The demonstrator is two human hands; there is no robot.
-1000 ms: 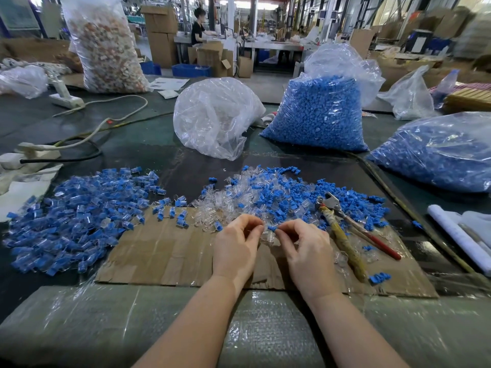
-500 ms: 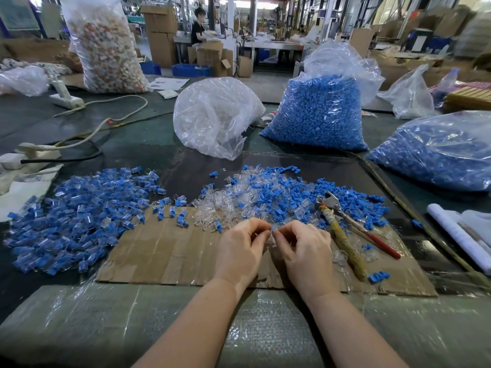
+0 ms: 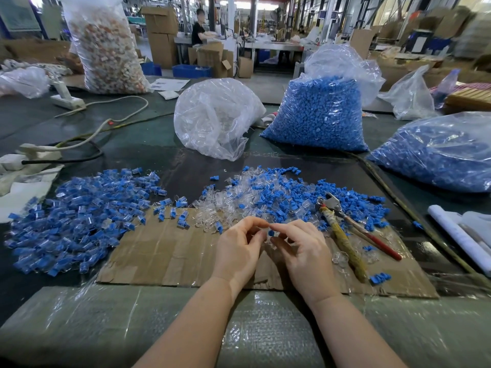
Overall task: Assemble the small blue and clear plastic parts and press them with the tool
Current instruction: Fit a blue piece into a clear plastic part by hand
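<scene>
My left hand and my right hand meet fingertip to fingertip over a cardboard sheet. A small blue part is pinched between them; a clear part seems to be with it, mostly hidden by my fingers. Behind my hands lies a mixed pile of loose blue and clear parts. A larger heap of joined blue and clear pieces covers the table to the left. The pliers-like tool, with one taped handle and one red handle, lies on the cardboard to the right of my right hand.
Behind the piles stand a bag of clear parts and two bags of blue parts. A power strip with cables lies far left. White rolled material is at the right edge. A stray blue part lies on the cardboard.
My fingertips have closed together and lifted slightly off the cardboard, and the blue part now shows between them. The piles and the tool have not moved.
</scene>
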